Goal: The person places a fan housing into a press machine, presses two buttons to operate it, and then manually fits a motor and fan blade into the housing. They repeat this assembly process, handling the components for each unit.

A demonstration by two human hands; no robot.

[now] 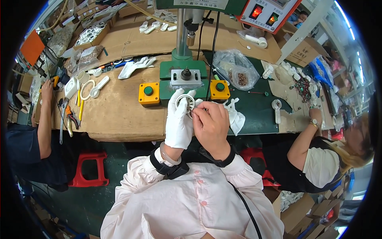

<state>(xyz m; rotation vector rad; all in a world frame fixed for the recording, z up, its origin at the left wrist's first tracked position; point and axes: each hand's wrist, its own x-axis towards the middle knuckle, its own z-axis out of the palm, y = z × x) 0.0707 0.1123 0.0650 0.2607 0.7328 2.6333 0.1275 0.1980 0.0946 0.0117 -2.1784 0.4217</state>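
Note:
In front of the green press, my left hand (pixel 177 127), in a white glove, holds a round white plastic ring part (pixel 190 102) with thin spokes inside its rim. The glove's fingers are wrapped around the part. My bare right hand (pixel 213 123) is closed in a pinch at the ring's right edge; whatever is between its fingertips is too small and hidden to make out. Just beyond the hands, a metal fixture (pixel 186 81) with a dark knob sits on the press base (pixel 167 71).
Yellow button boxes (pixel 144 99) (pixel 225 94) flank the press. A white glove (pixel 236 119) lies right of my hands, another glove (pixel 135 67) at back left. Pliers (pixel 71 116) and white parts lie left; a bag of small metal pieces (pixel 238 71) lies right. Co-workers sit on both sides.

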